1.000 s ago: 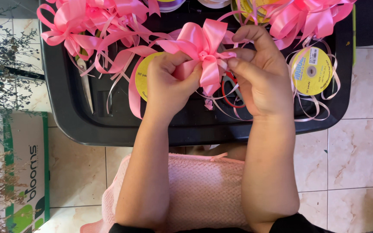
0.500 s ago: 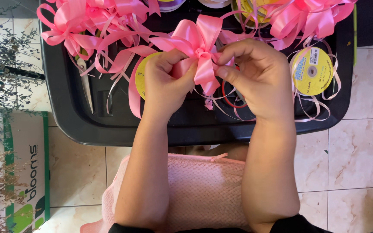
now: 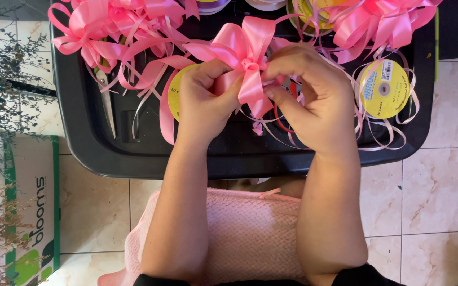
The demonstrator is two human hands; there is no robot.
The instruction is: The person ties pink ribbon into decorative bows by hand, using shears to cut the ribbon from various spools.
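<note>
A pink towel lies over the lap, closest to the camera, w/ both arms going out over it. Past that is a white tile floor, & on the left a box w/ green edges beside dry twiggy flowers. Next comes a big black tray. Over the tray the left hand & the right hand are close together, both curled tight on a pink ribbon bow. The left fingers pinch the bow's middle from the left side; the right fingers pinch it from the right & hold one loop that hangs down. The bow sits up betw. the 2 hands, just above the tray. A yellow ribbon roll lies right of the hands w/ thin pink ribbon curling around it. Scissors lie on the tray's left part. At the far edge are more pink bows: a bunch on the left & one on the right.
</note>
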